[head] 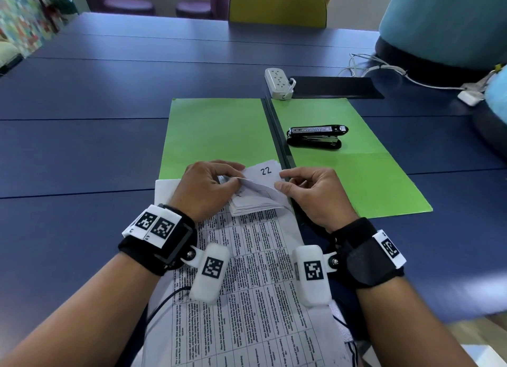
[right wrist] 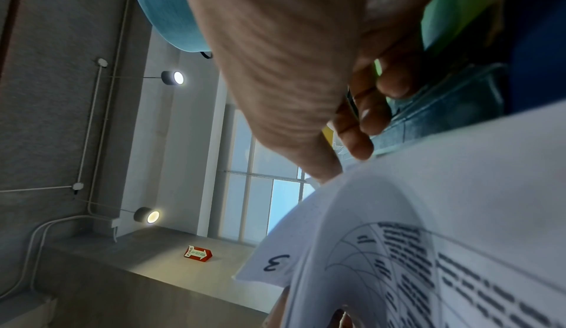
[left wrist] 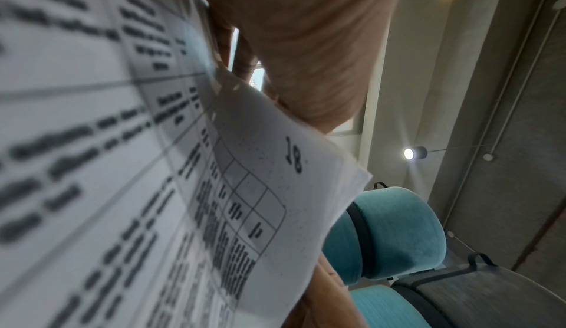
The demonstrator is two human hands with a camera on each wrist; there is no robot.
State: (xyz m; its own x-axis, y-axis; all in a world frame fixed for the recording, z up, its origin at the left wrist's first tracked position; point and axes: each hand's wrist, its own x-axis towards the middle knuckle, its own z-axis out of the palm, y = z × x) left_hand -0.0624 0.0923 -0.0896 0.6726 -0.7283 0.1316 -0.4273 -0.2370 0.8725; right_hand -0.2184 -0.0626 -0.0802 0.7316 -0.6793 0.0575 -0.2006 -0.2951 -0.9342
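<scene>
A stack of printed sheets (head: 247, 246) with tables of text lies in front of me, its far end on an open green folder (head: 219, 131). My left hand (head: 236, 178) pinches several lifted sheet corners at the far end of the stack. My right hand (head: 282, 180) pinches the neighbouring corner, thumb on top, beside a sheet hand-marked 22 (head: 265, 171). The left wrist view shows a sheet marked 18 (left wrist: 275, 175) below the palm. In the right wrist view, the thumb (right wrist: 324, 168) presses on curved sheets, one marked 3 (right wrist: 275, 263).
A black stapler (head: 317, 137) lies on the folder's right half. Behind it are a white power strip (head: 277, 83), a black mat (head: 334, 87) and white cables (head: 384, 70). A teal seat (head: 444, 18) stands at the right of the blue table (head: 82, 147), a yellow chair (head: 277, 4) beyond.
</scene>
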